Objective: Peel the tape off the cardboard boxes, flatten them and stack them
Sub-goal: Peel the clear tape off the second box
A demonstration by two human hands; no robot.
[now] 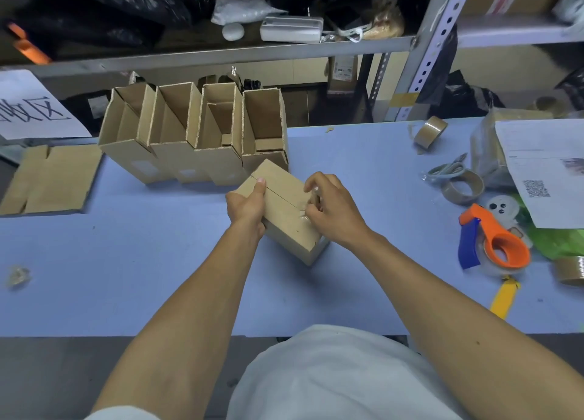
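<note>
the small closed box (284, 211) sits on the blue table (126, 261) just in front of the person, turned corner-on, its top flaps meeting along a dark seam. the left hand (246, 206) clasps the box's left side, thumb laid up on the top near the seam, bracing it. the right hand (328, 209) is curled over the right end of the seam, fingertips pinching what looks like a strip of clear tape (306, 209) lifting there; the tape is glossy and hard to make out, so how much is free i cannot tell. to my eye the job now is to draw that strip back low along the seam, towards the far-left end, slow enough that it comes away whole and doesn't rip the paper face, with the left hand pressing down so the box doesn't lift with it. the thumb may need to shift off the seam as the tape comes past. just beyond the box stands a row of four open boxes (196, 135), the nearest almost touching its far corner, so a pull that way has little room. the near side of the table is freer, and to the left the surface runs open as far as the flattened cardboard (53, 179), the likely stacking place. on the right a tape dispenser (493, 239) and tape rolls (463, 187) crowd the edge.
</note>
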